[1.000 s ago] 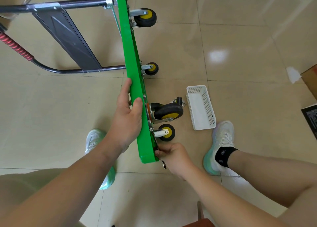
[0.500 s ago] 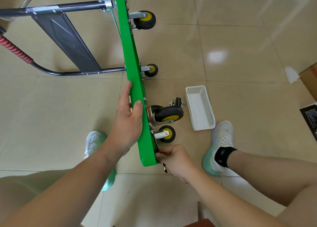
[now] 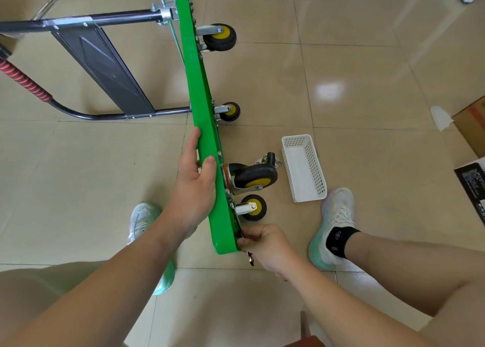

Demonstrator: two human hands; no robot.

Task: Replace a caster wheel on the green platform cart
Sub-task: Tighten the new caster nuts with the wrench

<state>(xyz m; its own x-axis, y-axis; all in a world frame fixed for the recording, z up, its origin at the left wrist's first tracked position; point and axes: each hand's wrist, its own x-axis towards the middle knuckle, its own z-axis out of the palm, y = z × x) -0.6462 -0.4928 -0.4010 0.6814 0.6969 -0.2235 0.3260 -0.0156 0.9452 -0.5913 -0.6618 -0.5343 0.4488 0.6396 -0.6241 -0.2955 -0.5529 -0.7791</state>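
The green platform cart (image 3: 199,89) stands on its long edge on the tiled floor, with its black and yellow caster wheels pointing right. My left hand (image 3: 193,186) grips the top edge of the platform, thumb over the rim. The big caster wheel (image 3: 256,176) sits just right of that hand, a smaller wheel (image 3: 253,207) below it. My right hand (image 3: 265,244) pinches a thin metal tool (image 3: 250,259) against the underside at the platform's near corner; the tool's working end is hidden behind my fingers.
A white perforated basket (image 3: 304,167) lies on the floor right of the wheels. The folded black handle frame (image 3: 105,60) with a red grip extends left. My two feet in light shoes flank the cart. Cardboard boxes sit at the right edge and top.
The view has shifted slightly; both hands keep the same hold on the platform and the tool, and the cart stays on its edge.
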